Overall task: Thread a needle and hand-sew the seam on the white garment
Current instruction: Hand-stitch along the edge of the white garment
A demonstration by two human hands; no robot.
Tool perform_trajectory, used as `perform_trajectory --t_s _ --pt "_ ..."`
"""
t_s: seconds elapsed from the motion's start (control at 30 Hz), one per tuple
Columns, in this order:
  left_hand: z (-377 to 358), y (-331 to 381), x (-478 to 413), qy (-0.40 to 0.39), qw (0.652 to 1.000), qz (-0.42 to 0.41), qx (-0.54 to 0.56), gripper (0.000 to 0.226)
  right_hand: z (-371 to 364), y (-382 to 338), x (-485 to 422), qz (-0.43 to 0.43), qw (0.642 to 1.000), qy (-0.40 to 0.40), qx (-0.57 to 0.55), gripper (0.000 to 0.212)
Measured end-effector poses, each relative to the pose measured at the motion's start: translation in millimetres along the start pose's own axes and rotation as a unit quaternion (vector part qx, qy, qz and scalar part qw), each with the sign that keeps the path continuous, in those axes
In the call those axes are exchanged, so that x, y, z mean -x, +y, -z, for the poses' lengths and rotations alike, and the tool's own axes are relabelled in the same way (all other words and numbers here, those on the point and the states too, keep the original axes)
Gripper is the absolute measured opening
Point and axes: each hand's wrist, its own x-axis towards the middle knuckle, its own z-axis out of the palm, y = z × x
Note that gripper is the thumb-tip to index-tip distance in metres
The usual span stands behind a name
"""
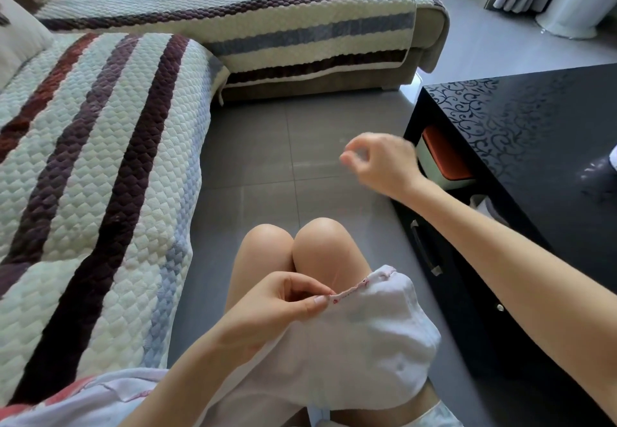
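Two hands: left [280,306] pinches garment [367,343] hem, right [377,162], raised, maybe pinching.

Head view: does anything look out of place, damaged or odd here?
Nothing stands out. The left hand pinches the edge of the white garment on the lap; the right hand is raised, fingertips pinched together, too blurred to show a needle.

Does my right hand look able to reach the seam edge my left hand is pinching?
Probably yes. The right hand hovers over open floor, and nothing stands between it and the seam edge of the white garment, which the left hand holds up over the knees.
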Motion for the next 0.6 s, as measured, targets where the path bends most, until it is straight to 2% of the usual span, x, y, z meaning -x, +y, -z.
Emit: perform_trajectory --t_s 0.03,0.1,0.17,0.23,0.3,0.37,0.47,0.53,0.6 --pt "1.0 -0.1 -0.4 0.003 1.0 0.002 0.002 0.016 3.4 -12.0 16.4 0.048 0.992 -0.079 -0.085 0.023" --pt "2.7 0.3 -0.6 0.009 1.0 0.003 0.002 0.014 11.1 -30.3 49.9 0.095 0.94 -0.265 -0.192 0.022" --pt "3.2 1.1 -1.6 0.013 1.0 0.003 0.0 0.013 16.5 -35.8 71.2 0.112 0.9 -0.39 -0.158 0.021" --pt "3.4 1.4 -2.4 0.019 1.0 0.001 -0.004 0.021 18.1 -35.2 79.5 0.118 0.879 -0.445 -0.124 0.02" --pt "4.2 2.1 -2.6 0.019 1.0 0.0 -0.011 0.031 19.3 -34.6 80.4 0.112 0.869 -0.459 -0.144 0.02" --pt "4.6 1.7 -2.9 0.012 1.0 0.0 -0.018 0.028 21.1 -36.7 78.6 0.111 0.87 -0.455 -0.157 0.017" --pt "3.9 0.4 -2.4 0.012 1.0 0.005 -0.014 0.01 18.6 -37.5 71.3 0.13 0.914 -0.369 -0.111 0.017" --pt "4.4 -1.0 -3.5 0.009 1.0 0.008 -0.014 0.012 17.9 -39.0 67.9 0.125 0.941 -0.305 -0.076 0.014" --pt "6.2 -1.5 -4.3 0.009 1.0 0.007 -0.015 0.013 16.3 -40.2 69.9 0.132 0.954 -0.263 -0.054 0.015"
